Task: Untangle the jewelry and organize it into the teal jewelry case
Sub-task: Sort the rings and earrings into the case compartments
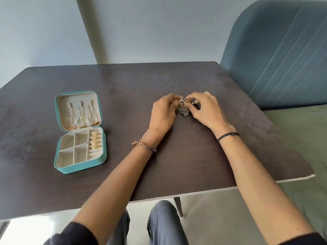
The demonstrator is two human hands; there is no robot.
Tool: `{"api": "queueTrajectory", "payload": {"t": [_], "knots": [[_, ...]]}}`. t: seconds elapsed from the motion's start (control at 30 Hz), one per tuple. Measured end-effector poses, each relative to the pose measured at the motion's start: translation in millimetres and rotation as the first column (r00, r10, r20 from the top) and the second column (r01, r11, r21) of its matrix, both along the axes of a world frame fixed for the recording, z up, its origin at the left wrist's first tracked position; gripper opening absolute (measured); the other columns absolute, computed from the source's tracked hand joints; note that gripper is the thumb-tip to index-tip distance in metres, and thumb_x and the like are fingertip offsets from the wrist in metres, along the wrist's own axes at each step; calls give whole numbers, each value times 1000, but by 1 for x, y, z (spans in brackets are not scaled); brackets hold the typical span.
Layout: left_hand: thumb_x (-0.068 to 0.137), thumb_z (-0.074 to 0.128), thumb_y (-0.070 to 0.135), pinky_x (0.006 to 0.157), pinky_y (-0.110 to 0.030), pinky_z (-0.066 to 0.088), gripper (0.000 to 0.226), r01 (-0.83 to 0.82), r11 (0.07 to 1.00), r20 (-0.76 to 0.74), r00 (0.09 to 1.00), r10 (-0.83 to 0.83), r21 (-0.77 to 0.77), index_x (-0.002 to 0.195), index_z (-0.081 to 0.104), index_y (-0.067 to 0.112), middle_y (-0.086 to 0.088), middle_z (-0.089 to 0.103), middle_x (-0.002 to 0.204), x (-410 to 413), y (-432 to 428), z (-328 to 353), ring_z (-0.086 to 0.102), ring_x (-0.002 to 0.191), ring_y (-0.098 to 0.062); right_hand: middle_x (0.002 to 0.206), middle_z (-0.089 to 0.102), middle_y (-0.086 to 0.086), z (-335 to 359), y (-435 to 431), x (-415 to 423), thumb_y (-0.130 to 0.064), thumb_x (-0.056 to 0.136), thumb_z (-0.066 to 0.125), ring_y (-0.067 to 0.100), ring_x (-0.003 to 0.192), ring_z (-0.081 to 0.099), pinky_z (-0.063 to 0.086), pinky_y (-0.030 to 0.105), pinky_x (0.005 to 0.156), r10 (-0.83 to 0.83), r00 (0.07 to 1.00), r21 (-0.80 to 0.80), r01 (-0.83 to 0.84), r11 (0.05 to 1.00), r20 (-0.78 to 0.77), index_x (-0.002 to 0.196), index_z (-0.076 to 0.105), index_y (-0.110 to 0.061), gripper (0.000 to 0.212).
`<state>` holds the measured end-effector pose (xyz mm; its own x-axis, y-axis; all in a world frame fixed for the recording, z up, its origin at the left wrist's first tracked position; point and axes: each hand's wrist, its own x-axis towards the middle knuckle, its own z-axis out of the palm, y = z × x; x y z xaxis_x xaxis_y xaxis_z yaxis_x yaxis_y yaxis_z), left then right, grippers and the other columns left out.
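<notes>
- Untangling is the step in hand: both hands work a small knot of jewelry (183,107) over the dark table (123,89), well to the right of the teal jewelry case (80,167).
- Left hand (161,114) pinches the near-left side of the cluster, fingers curled in on it.
- Right hand (206,110) pinches the upper right side, fingertips closed on a gold-coloured part; which strand each hand has is too small to tell.
- Between the two grips hangs a dark, silvery filigree piece, dangling just below the fingertips and close to the table top.
- Case lies open and flat: gold chains (82,115) hang in the lid, gold rings (95,140) sit in the ring rolls on the right, and the square compartments look unfilled.
- Next move, by my judgement, calls for easing the pieces apart gently, not tugging, then carrying a freed piece left to a compartment.
</notes>
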<state>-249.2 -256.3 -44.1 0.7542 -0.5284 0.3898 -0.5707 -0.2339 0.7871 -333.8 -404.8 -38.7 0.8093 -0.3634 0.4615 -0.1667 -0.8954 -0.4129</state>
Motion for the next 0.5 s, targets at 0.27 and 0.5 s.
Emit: {"api": "queueTrajectory", "payload": {"t": [0.27,0.5], "knots": [[103,53,13,70,-19,56,22,12,995,-149,988,-26,-95,112,72,13,4,71,93,2,8,7,58,66,12,105,68,8,0,12,4,-11,93,54,30,100,60,52,41,80,-24,1000,-126,26,992,20,115,62,-9,23],[104,49,11,62,-6,47,26,-11,993,-277,961,-23,-120,116,72,15,-6,72,102,3,11,10,70,74,-11,106,68,2,3,2,0,-7,90,60,8,87,60,38,1,77,-50,991,211,23,977,123,115,71,-16,29]]}}
